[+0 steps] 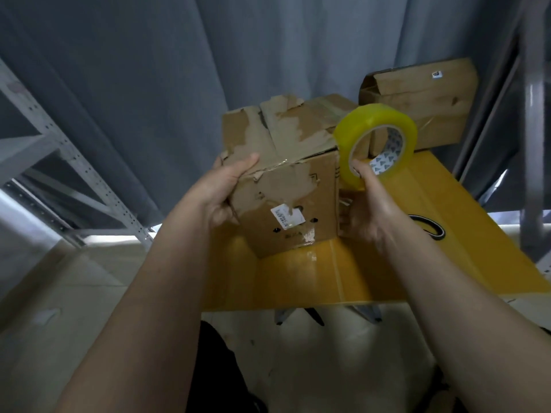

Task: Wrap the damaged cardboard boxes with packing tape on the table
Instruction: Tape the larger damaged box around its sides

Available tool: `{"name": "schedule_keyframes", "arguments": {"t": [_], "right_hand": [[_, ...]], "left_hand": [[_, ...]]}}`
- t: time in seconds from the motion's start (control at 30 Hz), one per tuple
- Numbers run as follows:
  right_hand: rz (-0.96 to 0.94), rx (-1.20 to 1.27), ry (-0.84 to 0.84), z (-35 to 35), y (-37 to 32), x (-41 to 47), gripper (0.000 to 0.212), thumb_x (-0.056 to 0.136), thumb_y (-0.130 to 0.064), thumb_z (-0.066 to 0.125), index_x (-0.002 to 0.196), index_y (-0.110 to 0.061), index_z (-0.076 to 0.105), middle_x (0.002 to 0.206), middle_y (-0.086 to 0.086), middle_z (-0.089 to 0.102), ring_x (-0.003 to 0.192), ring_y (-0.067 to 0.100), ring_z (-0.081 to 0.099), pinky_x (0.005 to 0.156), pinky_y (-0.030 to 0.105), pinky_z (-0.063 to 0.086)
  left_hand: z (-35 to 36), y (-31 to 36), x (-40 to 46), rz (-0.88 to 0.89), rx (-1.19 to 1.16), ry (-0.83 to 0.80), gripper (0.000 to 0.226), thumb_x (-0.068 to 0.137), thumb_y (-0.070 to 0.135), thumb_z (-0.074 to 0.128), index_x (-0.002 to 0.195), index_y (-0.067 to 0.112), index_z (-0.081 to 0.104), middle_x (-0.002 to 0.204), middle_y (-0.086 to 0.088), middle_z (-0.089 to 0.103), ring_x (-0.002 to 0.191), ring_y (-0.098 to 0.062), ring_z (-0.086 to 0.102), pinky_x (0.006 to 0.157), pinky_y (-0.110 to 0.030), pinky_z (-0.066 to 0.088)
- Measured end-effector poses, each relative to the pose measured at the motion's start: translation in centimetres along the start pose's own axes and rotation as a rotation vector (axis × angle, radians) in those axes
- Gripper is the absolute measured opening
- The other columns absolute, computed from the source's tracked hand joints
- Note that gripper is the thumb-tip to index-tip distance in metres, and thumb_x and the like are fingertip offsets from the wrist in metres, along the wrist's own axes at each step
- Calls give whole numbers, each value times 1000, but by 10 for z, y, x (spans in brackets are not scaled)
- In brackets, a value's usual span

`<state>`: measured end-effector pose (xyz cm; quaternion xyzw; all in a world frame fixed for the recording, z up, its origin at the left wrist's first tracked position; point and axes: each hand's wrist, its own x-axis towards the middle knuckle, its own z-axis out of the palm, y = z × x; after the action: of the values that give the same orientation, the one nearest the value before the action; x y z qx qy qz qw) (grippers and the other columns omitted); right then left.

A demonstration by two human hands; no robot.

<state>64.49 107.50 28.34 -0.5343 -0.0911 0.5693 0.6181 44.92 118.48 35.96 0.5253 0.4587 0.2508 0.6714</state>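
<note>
The left hand [222,192] gripped the upper left edge of the torn cardboard box [286,180], which stood near the surface's [298,281] front left corner. The right hand [362,210] pressed the box's right side while holding the tape roll [376,144] by its core. A second box [417,102] occupied the far edge, with bare surface at the right.

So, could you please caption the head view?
Left hand steadies torn cardboard box; right hand holds yellow tape roll beside it.
</note>
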Motion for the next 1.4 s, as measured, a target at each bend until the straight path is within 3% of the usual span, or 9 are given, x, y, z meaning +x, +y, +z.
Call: {"name": "schedule_keyframes", "arguments": {"t": [0.17,0.23,0.4,0.5,0.63,0.8,0.87,1.0,1.4], "right_hand": [[-17,23,-74,-4,2,3,82,67,-73,62,129,-21,54,87,3,54,86,24,45,88,39,38],[-67,60,-38,1,2,1,70,69,-70,63,120,-22,59,78,0,61,73,18,52,80,35,43],[-331,-208,178,34,-31,-8,67,73,-73,56,124,-30,58,118,-1,61,106,21,56,69,32,42],[-491,-482,270,52,-58,-16,62,71,-73,54,117,-32,57,120,-6,57,107,17,53,82,32,41],[-545,-857,461,72,-58,-21,87,65,-82,42,131,-25,55,145,5,40,137,34,26,109,54,24],[-629,-1146,543,94,-35,-26,68,75,-79,40,113,-28,64,144,9,34,135,35,23,100,56,23],[-648,-1242,531,103,-28,-28,69,73,-79,43,109,-25,64,144,10,33,135,35,22,101,57,23],[-682,-1325,581,109,-19,-27,73,74,-78,40,112,-20,64,141,11,36,133,36,24,100,57,23],[-814,-1121,489,119,-10,-29,52,93,-54,42,98,-9,69,101,8,68,115,28,53,118,52,6]], "left_hand": [[-8,-5,2,-55,-94,-88,16,89,38,65,94,22,65,85,-4,76,81,-25,74,78,-62,53],[-13,-9,-1,-37,-149,-108,16,90,37,65,95,22,67,90,-5,76,85,-26,74,73,-59,55],[-21,-36,-3,0,-454,-187,42,88,40,61,123,16,61,117,-13,70,107,-32,67,82,-62,53],[-15,-66,1,-44,-601,-209,52,98,47,43,137,14,52,135,-18,58,126,-37,53,105,-61,39],[-7,-94,3,-58,-674,-97,48,102,39,40,142,14,45,143,-17,50,129,-35,49,101,-53,45],[-12,-90,0,0,-237,270,41,99,24,48,135,4,52,100,-9,71,95,-23,68,75,-28,57],[-14,-80,-5,295,-107,410,41,97,16,46,137,10,50,116,-3,64,113,-22,61,85,-30,54],[-18,-60,-17,890,-36,79,69,86,4,45,151,13,25,149,-10,42,136,-23,42,110,-47,39],[-20,-64,-10,768,377,205,86,83,46,61,153,16,21,152,-5,35,141,-18,32,116,-46,30]]}}
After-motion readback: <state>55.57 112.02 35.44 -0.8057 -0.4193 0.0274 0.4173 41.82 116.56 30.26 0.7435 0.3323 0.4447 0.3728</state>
